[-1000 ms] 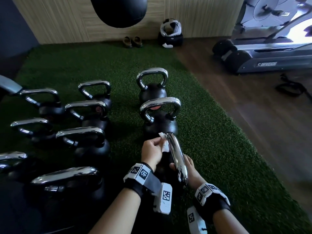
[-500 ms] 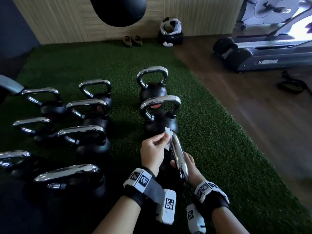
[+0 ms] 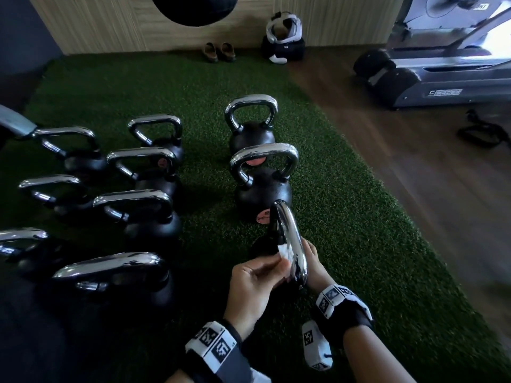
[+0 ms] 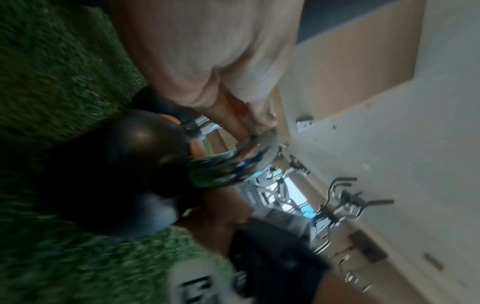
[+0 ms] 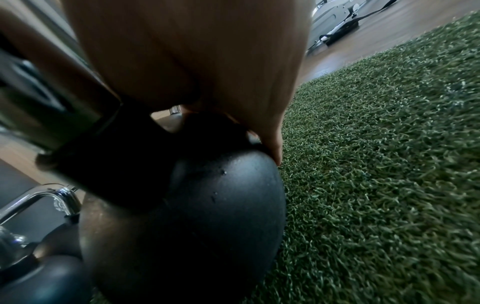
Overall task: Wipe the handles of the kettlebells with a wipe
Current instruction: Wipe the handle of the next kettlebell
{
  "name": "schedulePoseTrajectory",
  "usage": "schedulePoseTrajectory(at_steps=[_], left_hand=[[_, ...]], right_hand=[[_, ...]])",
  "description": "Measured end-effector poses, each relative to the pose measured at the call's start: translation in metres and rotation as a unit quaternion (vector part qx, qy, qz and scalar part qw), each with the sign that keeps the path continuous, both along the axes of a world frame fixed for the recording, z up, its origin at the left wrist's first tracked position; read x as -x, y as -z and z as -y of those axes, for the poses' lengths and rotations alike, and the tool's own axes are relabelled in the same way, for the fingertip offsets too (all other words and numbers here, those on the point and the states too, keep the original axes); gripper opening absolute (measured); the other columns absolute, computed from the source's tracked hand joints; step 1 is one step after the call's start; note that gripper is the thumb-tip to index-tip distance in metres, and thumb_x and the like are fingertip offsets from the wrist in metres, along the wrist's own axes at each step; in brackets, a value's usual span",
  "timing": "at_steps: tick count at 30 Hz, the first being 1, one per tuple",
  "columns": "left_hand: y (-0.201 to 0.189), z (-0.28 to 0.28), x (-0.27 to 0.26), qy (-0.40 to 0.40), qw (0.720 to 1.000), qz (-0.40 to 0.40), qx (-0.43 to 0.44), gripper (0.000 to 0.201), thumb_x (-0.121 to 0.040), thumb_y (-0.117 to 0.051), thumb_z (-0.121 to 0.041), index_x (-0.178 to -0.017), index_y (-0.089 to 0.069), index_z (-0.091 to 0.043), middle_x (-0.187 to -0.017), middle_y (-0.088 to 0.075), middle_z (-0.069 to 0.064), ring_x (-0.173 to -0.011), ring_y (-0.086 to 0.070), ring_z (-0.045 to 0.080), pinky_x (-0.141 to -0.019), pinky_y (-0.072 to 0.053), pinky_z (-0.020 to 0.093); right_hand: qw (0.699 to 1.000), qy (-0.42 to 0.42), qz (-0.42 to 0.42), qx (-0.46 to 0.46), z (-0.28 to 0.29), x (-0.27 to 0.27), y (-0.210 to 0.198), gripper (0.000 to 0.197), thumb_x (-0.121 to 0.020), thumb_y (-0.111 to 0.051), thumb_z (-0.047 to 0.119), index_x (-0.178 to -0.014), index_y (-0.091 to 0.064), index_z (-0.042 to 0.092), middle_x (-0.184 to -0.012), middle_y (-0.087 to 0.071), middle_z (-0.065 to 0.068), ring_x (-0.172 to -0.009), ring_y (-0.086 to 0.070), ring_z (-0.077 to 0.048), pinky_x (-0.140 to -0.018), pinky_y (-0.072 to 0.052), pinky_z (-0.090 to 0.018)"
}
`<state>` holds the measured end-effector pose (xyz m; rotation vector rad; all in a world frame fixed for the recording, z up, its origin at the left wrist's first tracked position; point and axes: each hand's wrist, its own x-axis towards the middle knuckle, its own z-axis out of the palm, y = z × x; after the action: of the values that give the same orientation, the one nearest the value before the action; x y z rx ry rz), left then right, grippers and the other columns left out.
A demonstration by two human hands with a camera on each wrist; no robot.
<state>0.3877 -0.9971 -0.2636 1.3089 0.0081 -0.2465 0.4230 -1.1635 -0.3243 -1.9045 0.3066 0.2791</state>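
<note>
The nearest kettlebell stands on green turf, its chrome handle (image 3: 291, 233) edge-on to me above a black body (image 5: 207, 205). My left hand (image 3: 278, 265) pinches a small white wipe (image 3: 283, 250) against the left side of that handle, near its close end. The left wrist view is blurred but shows the fingers (image 4: 241, 123) on the chrome handle (image 4: 233, 164). My right hand (image 3: 313, 258) is behind the handle, on the right. It rests on the black body with its fingers (image 5: 274, 148) lying down over the ball.
Two more kettlebells (image 3: 262, 189) (image 3: 250, 125) stand in line ahead, and several others (image 3: 138, 214) fill the left. A treadmill (image 3: 442, 78) and a black strap (image 3: 481, 131) are on the wood floor at right. Shoes (image 3: 219, 52) and a bag (image 3: 283, 45) lie by the far wall.
My left hand has slid the wipe from the far end of the handle back toward me along its left side. The right hand has stayed on the kettlebell.
</note>
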Motion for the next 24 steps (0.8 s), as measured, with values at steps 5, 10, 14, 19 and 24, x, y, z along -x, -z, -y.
schedulePoseTrajectory(at_steps=[5,10,14,19,24], left_hand=[[0.004,-0.014,0.007,0.069,0.991,0.072,-0.091,0.021,-0.079,-0.085,-0.008,-0.09,-0.085,-0.025,-0.094,-0.082,-0.002,-0.093,-0.078,0.012,-0.086,-0.057,0.021],[0.011,-0.02,0.008,0.085,0.983,0.082,-0.143,0.025,-0.078,-0.087,-0.006,-0.098,-0.084,-0.021,-0.101,-0.08,-0.009,-0.104,-0.075,0.008,-0.098,-0.055,0.022],[0.027,-0.016,0.011,0.054,0.973,0.115,-0.194,0.023,-0.08,-0.086,-0.007,-0.1,-0.083,-0.018,-0.101,-0.079,-0.015,-0.101,-0.075,0.005,-0.096,-0.056,0.021],[0.032,-0.019,0.003,0.064,0.971,0.065,-0.222,0.015,-0.084,-0.085,-0.025,-0.099,-0.084,-0.027,-0.098,-0.08,-0.014,-0.099,-0.076,0.005,-0.094,-0.058,0.025],[0.022,-0.028,-0.015,0.001,0.984,-0.146,-0.103,0.019,-0.086,-0.081,-0.012,-0.104,-0.079,-0.014,-0.1,-0.081,0.005,-0.094,-0.076,0.016,-0.081,-0.06,0.026]], right_hand=[[0.999,0.015,0.006,0.034,0.002,-0.005,0.02,0.078,-0.087,-0.072,0.046,-0.154,-0.036,0.031,-0.162,-0.027,-0.005,-0.153,-0.02,-0.021,-0.126,-0.024,-0.042],[0.999,0.024,0.007,0.025,0.005,-0.006,0.032,0.07,-0.091,-0.074,0.029,-0.152,-0.039,0.034,-0.159,-0.027,-0.004,-0.152,-0.022,-0.02,-0.125,-0.027,-0.046],[0.999,0.045,0.013,0.017,0.004,-0.006,0.036,0.069,-0.084,-0.074,0.037,-0.146,-0.045,0.04,-0.157,-0.031,-0.004,-0.15,-0.029,-0.021,-0.122,-0.032,-0.048],[0.994,-0.007,0.021,0.109,0.013,-0.005,0.038,0.063,-0.078,-0.07,0.057,-0.136,-0.051,0.045,-0.144,-0.054,0.0,-0.134,-0.053,-0.02,-0.109,-0.048,-0.043],[0.985,-0.021,0.04,0.169,0.029,0.014,-0.025,0.041,-0.093,-0.071,0.028,-0.133,-0.066,0.033,-0.105,-0.076,0.008,-0.087,-0.068,-0.004,-0.068,-0.045,-0.007]])
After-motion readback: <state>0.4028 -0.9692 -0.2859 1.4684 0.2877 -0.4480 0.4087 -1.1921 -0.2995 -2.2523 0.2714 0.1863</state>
